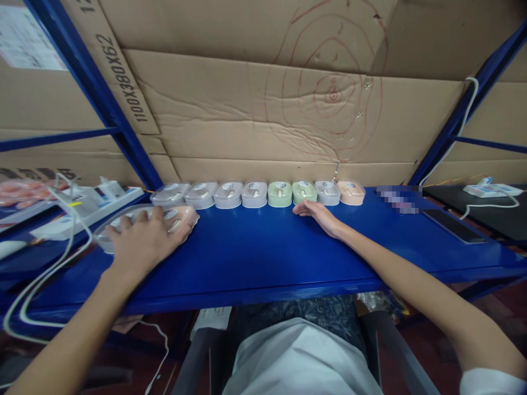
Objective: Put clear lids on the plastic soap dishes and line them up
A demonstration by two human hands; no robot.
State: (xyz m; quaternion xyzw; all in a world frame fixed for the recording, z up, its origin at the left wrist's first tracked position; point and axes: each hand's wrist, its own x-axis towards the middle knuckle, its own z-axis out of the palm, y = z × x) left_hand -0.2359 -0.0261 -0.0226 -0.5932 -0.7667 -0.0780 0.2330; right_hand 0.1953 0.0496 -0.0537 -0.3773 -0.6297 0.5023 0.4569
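Observation:
My left hand (144, 233) lies with spread fingers over a pink plastic case (183, 218) and a clear-lidded case (102, 238) at the table's left. Its thumb rests along the pink case's near side. My right hand (317, 214) has its fingers stretched out just in front of a green case (304, 192); whether they touch it I cannot tell. Along the back runs a row of similar rounded cases with round labels: several grey ones (228, 195), another green one (280, 193), a grey one (328, 193) and a peach one (352, 193).
The blue table (247, 249) ends at a cardboard wall (230, 115) with red rings drawn on it. A phone (453, 225) lies at the right. Power strips (94, 211) and white cables (28, 302) crowd the left, and blue posts (127, 142) stand at the sides.

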